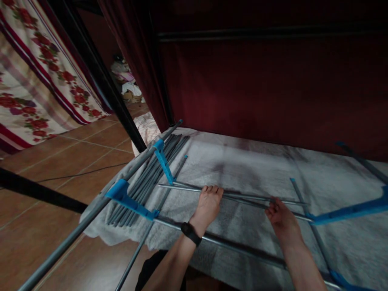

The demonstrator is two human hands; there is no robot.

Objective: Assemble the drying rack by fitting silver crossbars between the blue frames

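Observation:
A thin grey metal rod lies roughly level across a frame of metal tubes joined by blue plastic brackets. My left hand, a black band on its wrist, is wrapped around the rod near its middle. Farther right, my right hand pinches the same rod close to its right end. Just below runs a crossbar between a left blue bracket and the long right blue bracket. Nearer to me, a second crossbar starts at another blue bracket.
Several loose grey rods lie bundled on the pale fleecy blanket at the left. A long tube runs along the bed's left side. Dark bed posts and a maroon curtain stand around it. A cable crosses the tiled floor.

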